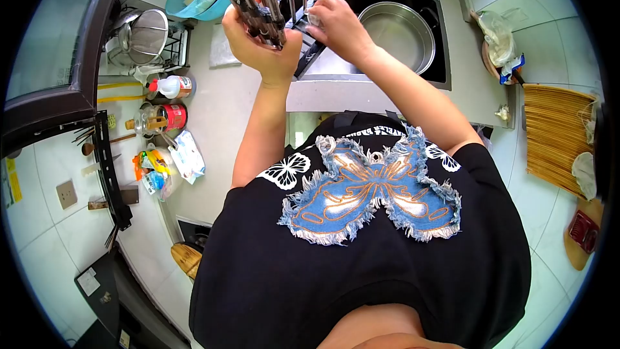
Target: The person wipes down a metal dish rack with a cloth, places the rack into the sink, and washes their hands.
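At the top centre, a metal rack (261, 16) of shiny steel tubes with black joints stands tilted, its upper part cut off by the frame's edge. My left hand (268, 52) is wrapped round the bundled tubes at its near left end. To the right, my right hand (342, 29) is closed at the rack's lower bars, fingers bent around a small pale, crumpled wad (314, 18). What that wad is made of cannot be made out. Beside my right wrist sits a wide round steel pan (397, 33) on a black glossy surface.
A blue basin (194, 3) stands at the back left, near a dish rack with a strainer (147, 35). Bottles (173, 86), a red-labelled jar (173, 116) and a wipes pack (187, 157) line the left counter. A bamboo mat (558, 136) hangs at right.
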{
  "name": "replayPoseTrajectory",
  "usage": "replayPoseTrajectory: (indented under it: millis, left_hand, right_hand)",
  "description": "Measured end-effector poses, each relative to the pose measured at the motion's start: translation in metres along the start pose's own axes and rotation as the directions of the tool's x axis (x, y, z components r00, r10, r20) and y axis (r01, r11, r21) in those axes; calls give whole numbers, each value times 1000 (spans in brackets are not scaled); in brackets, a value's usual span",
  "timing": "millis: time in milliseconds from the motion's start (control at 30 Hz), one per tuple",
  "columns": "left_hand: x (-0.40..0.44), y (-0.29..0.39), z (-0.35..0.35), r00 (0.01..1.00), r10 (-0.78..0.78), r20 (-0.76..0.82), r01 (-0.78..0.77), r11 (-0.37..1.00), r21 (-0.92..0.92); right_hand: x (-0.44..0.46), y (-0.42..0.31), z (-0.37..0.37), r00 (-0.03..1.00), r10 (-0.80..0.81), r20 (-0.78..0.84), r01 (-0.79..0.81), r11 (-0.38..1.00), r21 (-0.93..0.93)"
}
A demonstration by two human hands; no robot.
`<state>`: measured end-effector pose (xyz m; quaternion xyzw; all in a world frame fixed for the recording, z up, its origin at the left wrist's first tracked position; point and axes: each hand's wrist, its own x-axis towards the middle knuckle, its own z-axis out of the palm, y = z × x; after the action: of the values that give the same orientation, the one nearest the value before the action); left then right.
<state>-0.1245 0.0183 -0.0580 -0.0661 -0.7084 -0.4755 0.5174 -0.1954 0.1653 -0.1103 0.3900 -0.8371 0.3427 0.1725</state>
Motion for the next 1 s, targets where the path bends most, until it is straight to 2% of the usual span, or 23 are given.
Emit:
replayPoseTrajectory:
  millis: [100, 233, 300, 367, 433, 467, 500, 533, 567, 633, 667, 700, 767, 800, 833, 900, 933, 1000]
  left_hand:
    - [-3, 3, -2, 999, -40, 9, 41, 998, -52]
    - [-5, 5, -2, 1000, -25, 16, 25, 1000, -18]
    - [-4, 7, -1, 1000, -8, 15, 8, 1000, -3]
    - [-4, 4, 4, 994, 38, -107, -35, 999, 24]
    - [-1, 1, 4, 992, 27, -125, -19, 998, 59]
    - [0, 0, 1, 993, 50, -111, -40, 995, 87]
    - [0, 1, -1, 993, 73, -97, -61, 991, 117]
    - [2, 7, -3, 997, 10, -81, -3, 996, 93]
    - [2, 8, -4, 997, 14, -80, -7, 996, 92]
    - [0, 7, -8, 995, -74, -67, 74, 997, -8]
    - [-2, 3, -11, 996, -72, -52, 72, 997, -19]
    - [-1, 4, -10, 996, -71, -48, 70, 997, -24]
    - [2, 7, -6, 994, -60, -93, 56, 997, -53]
    - [2, 7, -5, 994, -59, -93, 54, 997, -53]
    - [2, 6, -6, 995, -57, -78, 53, 997, -54]
    - [1, 6, -8, 997, -54, -47, 51, 997, -50]
    - [2, 12, -3, 996, -62, -68, 55, 994, -93]
    - [-2, 12, -3, 996, -66, -60, 61, 995, -76]
  right_hand:
    - [0, 4, 0, 994, 102, 45, -108, 976, 189]
    - [-1, 8, -3, 989, 137, 57, -143, 984, 110]
    - [-12, -13, -6, 974, 150, 168, -181, 965, 190]
    - [-24, -41, 1, 983, -99, 153, 36, 928, 371]
    - [-32, -62, 8, 985, -63, 161, -9, 910, 415]
    - [-30, -44, 14, 983, -161, 84, 124, 932, 341]
    - [-24, -20, 14, 962, -233, 139, 228, 972, 52]
    - [-17, -2, 6, 989, -140, 56, 139, 990, 13]
    - [-10, 11, -4, 998, -47, -30, 46, 999, -17]
    - [-4, 22, -18, 992, 92, -86, -88, 995, 50]
    - [-7, 16, -16, 992, 103, -70, -93, 988, 126]
    - [-10, 7, -14, 997, 9, -80, 0, 993, 121]
    - [-20, -18, -7, 988, -141, -56, 151, 958, 242]
    - [-21, -31, -12, 992, -127, -8, 123, 939, 323]
    - [-19, -25, -11, 992, -129, -10, 125, 938, 325]
    - [-11, 3, -9, 996, -72, -57, 81, 981, 177]
    - [-6, 12, -11, 989, -34, -142, 45, 997, 70]
    - [-7, 13, -11, 994, -6, -105, 1, 999, -47]
